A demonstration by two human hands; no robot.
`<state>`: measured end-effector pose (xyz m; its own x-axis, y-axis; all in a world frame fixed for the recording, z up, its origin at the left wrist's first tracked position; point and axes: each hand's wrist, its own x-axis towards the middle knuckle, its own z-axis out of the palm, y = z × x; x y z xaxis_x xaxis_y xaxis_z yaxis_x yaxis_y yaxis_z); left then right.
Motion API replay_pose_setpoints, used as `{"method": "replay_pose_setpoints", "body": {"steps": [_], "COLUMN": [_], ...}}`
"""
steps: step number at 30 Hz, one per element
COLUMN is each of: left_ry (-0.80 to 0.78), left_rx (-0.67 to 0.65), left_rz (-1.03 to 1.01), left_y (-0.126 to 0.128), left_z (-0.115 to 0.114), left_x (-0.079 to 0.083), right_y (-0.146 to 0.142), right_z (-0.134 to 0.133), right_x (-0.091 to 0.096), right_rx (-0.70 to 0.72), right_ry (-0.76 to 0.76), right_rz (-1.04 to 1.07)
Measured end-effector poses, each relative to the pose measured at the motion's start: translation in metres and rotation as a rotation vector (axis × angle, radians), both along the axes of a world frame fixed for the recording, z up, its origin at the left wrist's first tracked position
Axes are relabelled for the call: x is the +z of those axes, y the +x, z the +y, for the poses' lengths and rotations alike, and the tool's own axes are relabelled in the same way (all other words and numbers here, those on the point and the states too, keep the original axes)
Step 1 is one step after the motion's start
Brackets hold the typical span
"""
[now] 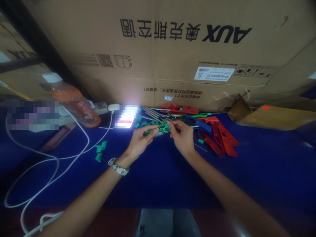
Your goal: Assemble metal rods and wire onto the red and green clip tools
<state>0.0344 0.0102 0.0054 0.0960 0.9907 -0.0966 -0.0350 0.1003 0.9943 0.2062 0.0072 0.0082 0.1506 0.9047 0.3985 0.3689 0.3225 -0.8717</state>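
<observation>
My left hand [145, 136] grips a green plastic lighter casing [161, 127] over the blue tabletop. Thin wire and small fittings show along the casing, too fine to tell apart. My right hand [182, 135] pinches at the casing's right part; what sits between its fingertips is too small to make out. Just beyond the hands lie a blue lighter casing [201, 123], metal tubes [151, 113] and small green plastic pieces [145, 123]. Several red lighter casings [222, 138] are spread to the right of my right hand.
A big cardboard box [158, 49] walls off the back. At left stand an orange drink bottle [76, 102] and a lit phone [127, 117], with a looping white cable [55, 168]. Green pieces [100, 150] lie nearer. A yellowish packet [283, 117] rests at the right.
</observation>
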Motion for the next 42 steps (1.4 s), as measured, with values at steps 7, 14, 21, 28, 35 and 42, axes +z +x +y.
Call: {"method": "replay_pose_setpoints", "body": {"steps": [7, 14, 21, 28, 35, 42], "left_ry": [-0.004, -0.006, 0.053, 0.126, 0.196, 0.200], "left_rx": [0.047, 0.089, 0.052, 0.060, 0.043, 0.036], "left_rz": [-0.017, -0.036, -0.001, 0.067, 0.111, 0.113], "left_y": [0.002, -0.001, -0.002, -0.002, -0.001, 0.001], "left_z": [0.001, 0.002, 0.002, 0.003, 0.004, 0.004], "left_x": [0.000, 0.003, 0.001, -0.002, -0.007, -0.008], "right_y": [-0.001, 0.005, 0.012, 0.007, -0.006, -0.003], "right_z": [-0.002, -0.001, 0.004, -0.005, -0.012, -0.012], "right_x": [-0.002, 0.000, 0.002, 0.022, 0.039, 0.041], "right_rx": [-0.076, 0.074, 0.095, -0.110, -0.140, -0.111], "right_ry": [0.046, 0.011, -0.020, 0.006, -0.158, -0.162], "right_rz": [-0.256, -0.319, -0.336, -0.892, -1.104, -1.138]}}
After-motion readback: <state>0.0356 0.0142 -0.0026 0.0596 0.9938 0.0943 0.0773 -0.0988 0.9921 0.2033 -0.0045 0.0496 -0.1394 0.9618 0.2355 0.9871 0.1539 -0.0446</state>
